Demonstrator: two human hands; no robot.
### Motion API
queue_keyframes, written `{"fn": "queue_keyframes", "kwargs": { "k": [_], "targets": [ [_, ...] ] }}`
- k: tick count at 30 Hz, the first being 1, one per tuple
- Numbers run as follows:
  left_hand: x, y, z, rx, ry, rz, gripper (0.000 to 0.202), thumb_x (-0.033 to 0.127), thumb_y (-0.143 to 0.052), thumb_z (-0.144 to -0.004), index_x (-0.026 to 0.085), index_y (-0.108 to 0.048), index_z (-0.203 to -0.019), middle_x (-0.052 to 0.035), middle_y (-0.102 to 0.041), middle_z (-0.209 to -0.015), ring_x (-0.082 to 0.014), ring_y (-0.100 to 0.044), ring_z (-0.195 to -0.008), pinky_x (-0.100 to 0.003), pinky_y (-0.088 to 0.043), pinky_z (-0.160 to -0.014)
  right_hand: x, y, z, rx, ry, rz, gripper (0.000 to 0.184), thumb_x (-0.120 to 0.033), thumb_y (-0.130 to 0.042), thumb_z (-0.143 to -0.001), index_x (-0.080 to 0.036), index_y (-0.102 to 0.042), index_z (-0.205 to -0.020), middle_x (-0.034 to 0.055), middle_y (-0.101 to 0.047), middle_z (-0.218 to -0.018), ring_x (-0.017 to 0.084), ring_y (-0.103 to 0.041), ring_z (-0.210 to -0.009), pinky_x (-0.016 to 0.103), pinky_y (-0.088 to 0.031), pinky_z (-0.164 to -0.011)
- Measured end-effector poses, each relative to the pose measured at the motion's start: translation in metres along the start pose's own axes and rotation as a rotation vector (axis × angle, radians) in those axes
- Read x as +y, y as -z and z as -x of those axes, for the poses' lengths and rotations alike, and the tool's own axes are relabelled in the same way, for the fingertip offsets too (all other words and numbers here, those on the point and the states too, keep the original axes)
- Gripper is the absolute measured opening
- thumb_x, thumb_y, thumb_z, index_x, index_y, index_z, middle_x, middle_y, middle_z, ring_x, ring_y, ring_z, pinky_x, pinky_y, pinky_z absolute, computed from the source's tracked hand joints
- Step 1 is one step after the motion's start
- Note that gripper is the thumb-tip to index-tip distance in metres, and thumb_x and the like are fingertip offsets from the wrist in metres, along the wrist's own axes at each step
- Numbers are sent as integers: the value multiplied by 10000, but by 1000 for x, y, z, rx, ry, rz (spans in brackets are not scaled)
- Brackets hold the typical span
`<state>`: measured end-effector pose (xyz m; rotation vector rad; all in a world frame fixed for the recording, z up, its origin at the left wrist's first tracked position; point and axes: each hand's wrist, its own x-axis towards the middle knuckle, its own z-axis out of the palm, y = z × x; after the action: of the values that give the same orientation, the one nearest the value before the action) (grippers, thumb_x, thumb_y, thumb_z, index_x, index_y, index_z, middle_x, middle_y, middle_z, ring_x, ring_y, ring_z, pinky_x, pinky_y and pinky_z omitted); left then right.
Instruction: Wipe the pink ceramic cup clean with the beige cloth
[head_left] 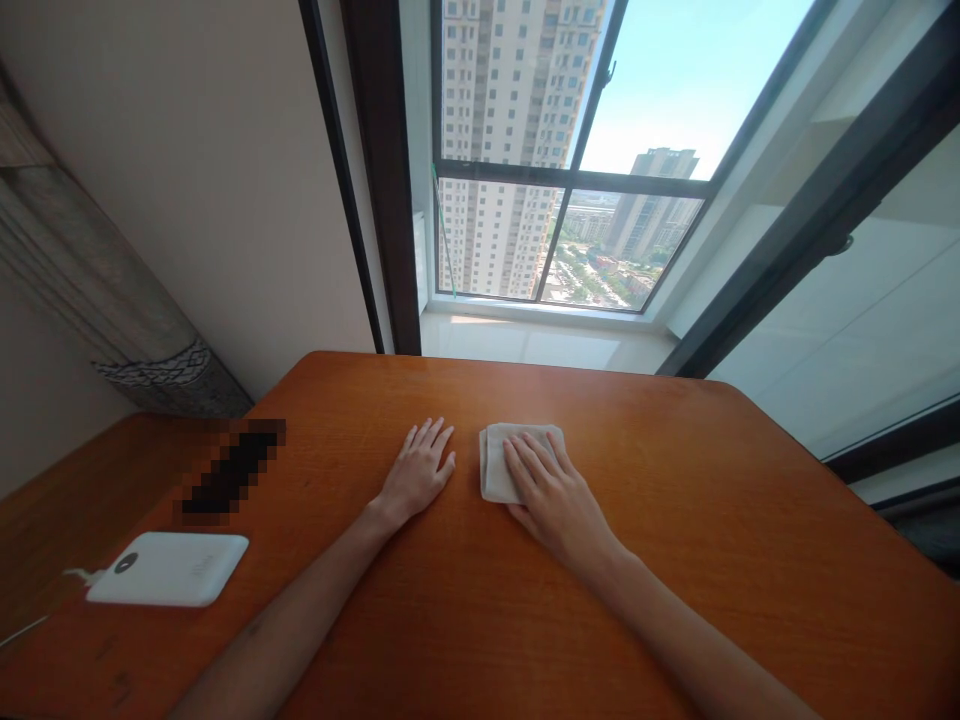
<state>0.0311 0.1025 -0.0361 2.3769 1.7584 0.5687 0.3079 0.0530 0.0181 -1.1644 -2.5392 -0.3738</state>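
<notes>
On the wooden table lies a folded, pale grey-white cloth, roughly square. My right hand rests flat on top of it, fingers stretched forward over its right part and thumb by the near edge. Whether the thumb reaches under the cloth, I cannot tell. To the left of the cloth, and apart from it, my left hand lies palm down on the bare wood. Its fingers are spread and it holds nothing.
A white power bank with a cable plugged into its left end lies at the table's left. Behind it is a dark, pixelated long object. A grey curtain hangs at the left, and a window stands beyond the far edge.
</notes>
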Motion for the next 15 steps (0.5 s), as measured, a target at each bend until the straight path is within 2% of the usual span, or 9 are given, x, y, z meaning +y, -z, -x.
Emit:
{"fn": "queue_keyframes", "kwargs": {
  "k": [2, 4, 7, 9, 10, 11, 13, 15],
  "targets": [
    [-1, 0, 0, 10, -1, 10, 560, 356, -491, -1105, 147, -576, -1618, -172, -497, -1767, -363, -418, -1699, -622, -318, -1427, -5, -6, 1, 37, -43, 32, 642, -255, -632, -1039, -19, -523, -1626, 276, -659, -1592, 428, -609, -1493, 652, -386, -1349],
    [-2, 0, -1, 18, 0, 32, 539, 341, -505, -1097, 155, -593, -1595, -172, -512, -1756, -367, -435, -1687, -636, -326, -1420, -9, -13, 2, 73, -83, 47, 532, -213, -586, -1052, -41, -590, -1556, 276, -711, -1504, 409, -651, -1415, 624, -436, -1304],
    [2, 4, 0, 63, -22, 123, 464, 291, -508, -1081, 179, -649, -1508, -150, -574, -1706, -352, -496, -1641, -633, -342, -1413, -10, -21, 0, 101, -98, -42, 259, -223, -527, -1092, -147, -751, -1201, 177, -805, -1132, 334, -719, -1113, 534, -535, -1179],
    [11, 6, 4, 152, -36, 255, 416, 273, -478, -1091, 206, -660, -1459, -125, -620, -1651, -310, -553, -1587, -582, -384, -1402, -7, -22, -4, 127, -111, -188, 295, -327, -517, -1123, -205, -728, -955, 107, -757, -908, 294, -679, -923, 489, -574, -1049],
    [18, 7, 6, 210, -41, 337, 404, 274, -454, -1104, 219, -647, -1455, -119, -636, -1623, -286, -576, -1559, -551, -411, -1389, -6, -22, -7, 158, -146, -291, 346, -401, -526, -1126, -216, -710, -899, 92, -742, -870, 283, -660, -887, 475, -574, -1000],
    [25, 7, 9, 256, -53, 421, 408, 282, -430, -1120, 230, -616, -1480, -119, -634, -1613, -267, -581, -1550, -525, -433, -1377, -5, -22, -9, 198, -220, -416, 387, -477, -548, -1117, -217, -704, -876, 84, -742, -863, 272, -649, -866, 458, -571, -954],
    [41, 6, 14, 292, -143, 531, 466, 315, -433, -1138, 255, -497, -1596, -133, -565, -1670, -264, -524, -1605, -524, -413, -1390, -4, -20, -14, 275, -479, -731, 470, -627, -623, -1057, -203, -711, -875, 61, -743, -841, 237, -623, -794, 402, -557, -831],
    [55, 2, 16, 259, -296, 536, 663, 406, -578, -1104, 282, -337, -1709, -161, -379, -1803, -328, -376, -1708, -574, -369, -1408, -7, -19, -19, 302, -774, -1098, 587, -766, -708, -946, -182, -714, -885, 25, -711, -772, 188, -561, -689, 333, -492, -670]
  ]
}}
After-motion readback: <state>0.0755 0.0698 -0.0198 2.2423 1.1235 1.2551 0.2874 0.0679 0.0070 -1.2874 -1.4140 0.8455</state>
